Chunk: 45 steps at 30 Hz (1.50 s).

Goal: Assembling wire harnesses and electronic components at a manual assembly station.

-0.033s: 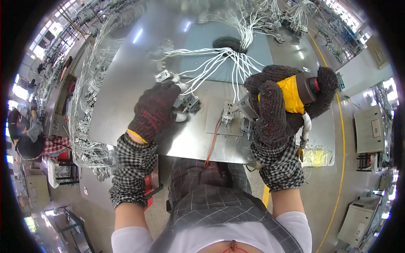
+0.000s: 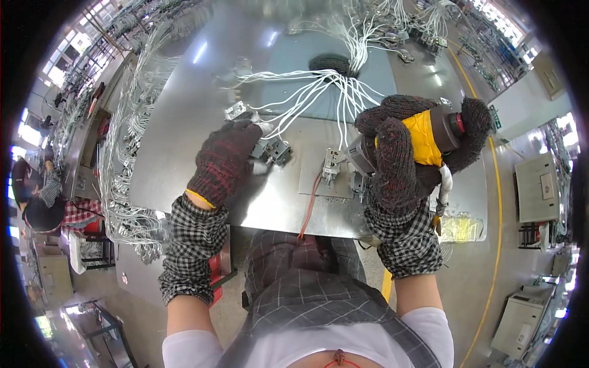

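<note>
- Our left hand, in a dark knitted glove left of the frame's centre, was partly closed, its fingers curled at a pair of small grey blocks; we touched them, but could not tell whether we had them in a firm grip.
- Our right hand, gloved too and right of centre, was wrapped closed around a dark power tool with a yellow band and a red ring.
- We had the tool's nose aimed toward the lower left, near a metal piece at the middle of the frame; whether they met, we could not tell.
- That piece stood on the metal bench, a red cable running from it over the near edge.
- White cables fanned from a dark ring at upper centre, some reaching toward our left fingertips.
- We judged the step in hand to be readying a block with our left hand while our right kept the tool at the ready.
- As we judged it, the next move called for a steady left-hand hold, a block brought squarely to the metal piece, and our fingers clear of the nose.
</note>
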{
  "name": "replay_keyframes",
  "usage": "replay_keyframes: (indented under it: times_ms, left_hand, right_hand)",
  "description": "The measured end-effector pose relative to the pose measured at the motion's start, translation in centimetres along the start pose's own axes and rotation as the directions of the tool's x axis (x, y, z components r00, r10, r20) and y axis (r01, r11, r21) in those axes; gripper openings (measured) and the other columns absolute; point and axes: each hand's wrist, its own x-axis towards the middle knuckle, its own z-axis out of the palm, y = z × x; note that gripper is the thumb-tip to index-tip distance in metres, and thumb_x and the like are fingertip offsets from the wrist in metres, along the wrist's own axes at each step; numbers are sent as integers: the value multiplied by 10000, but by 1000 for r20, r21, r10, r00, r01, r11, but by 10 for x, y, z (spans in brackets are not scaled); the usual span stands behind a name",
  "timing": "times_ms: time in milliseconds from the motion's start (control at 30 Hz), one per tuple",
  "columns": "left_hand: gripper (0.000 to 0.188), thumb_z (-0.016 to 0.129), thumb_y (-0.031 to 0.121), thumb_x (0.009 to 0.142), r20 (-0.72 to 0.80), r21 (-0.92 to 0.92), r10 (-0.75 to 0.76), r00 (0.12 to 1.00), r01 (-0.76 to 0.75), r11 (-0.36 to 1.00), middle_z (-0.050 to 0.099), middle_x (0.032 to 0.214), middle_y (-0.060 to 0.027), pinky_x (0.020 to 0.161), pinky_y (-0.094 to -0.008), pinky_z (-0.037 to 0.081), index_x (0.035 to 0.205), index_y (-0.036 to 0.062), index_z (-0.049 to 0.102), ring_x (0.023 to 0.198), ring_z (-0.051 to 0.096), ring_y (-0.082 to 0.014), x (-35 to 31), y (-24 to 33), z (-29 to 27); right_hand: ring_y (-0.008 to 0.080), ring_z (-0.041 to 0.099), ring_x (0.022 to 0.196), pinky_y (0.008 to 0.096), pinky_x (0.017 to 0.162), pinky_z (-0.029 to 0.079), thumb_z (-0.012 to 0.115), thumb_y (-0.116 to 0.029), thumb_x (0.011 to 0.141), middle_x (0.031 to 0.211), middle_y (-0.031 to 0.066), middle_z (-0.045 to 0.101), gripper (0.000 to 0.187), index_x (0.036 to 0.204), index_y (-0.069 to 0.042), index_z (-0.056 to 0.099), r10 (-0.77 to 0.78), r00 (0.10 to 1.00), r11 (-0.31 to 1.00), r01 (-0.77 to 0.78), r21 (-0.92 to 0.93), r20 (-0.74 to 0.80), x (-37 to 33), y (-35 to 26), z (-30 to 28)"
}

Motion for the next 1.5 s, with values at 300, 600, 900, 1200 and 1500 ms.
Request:
replay_keyframes:
  times_ms: [300,600,900,1200,1500]
  left_hand:
    - [646,767,215,783,132,-900,41,990,102,424,600,1275,-123,926,-348,489,1368,63,538,1130,585,-220,15,25,-13]
    - [808,827,186,723,86,-980,16,996,87,-181,537,1366,-156,1000,-357,473,1410,-19,454,1238,531,-231,2,33,26]
    - [751,866,514,571,-183,-635,100,978,-195,747,665,904,-114,650,-374,525,1176,122,656,765,671,-286,27,86,20]
    - [766,858,519,599,178,-531,105,978,6,847,687,998,-116,812,-400,535,1206,110,633,937,683,-297,37,72,12]
    - [738,836,540,620,238,-435,55,970,56,899,686,1022,-127,806,-421,531,1171,89,638,951,677,-318,40,83,9]
  right_hand:
    - [264,675,887,458,734,620,712,58,826,1087,163,626,822,1466,-260,305,-92,996,957,91,-277,10,1,3,-12]
    - [262,680,855,458,716,622,729,17,825,1079,189,626,821,1465,-241,284,198,972,909,-136,394,-123,5,-12,-4]
    - [197,632,714,370,644,580,607,-85,913,863,140,653,679,1465,-209,229,-66,990,998,68,6,-127,31,-21,-10]
    - [235,661,729,430,624,600,687,-41,848,943,142,638,773,1471,-218,266,-42,994,995,50,83,-105,18,-7,-13]
    - [265,685,803,472,699,621,713,-3,843,985,164,644,813,1482,-199,251,4,992,955,34,294,-126,13,-7,-9]
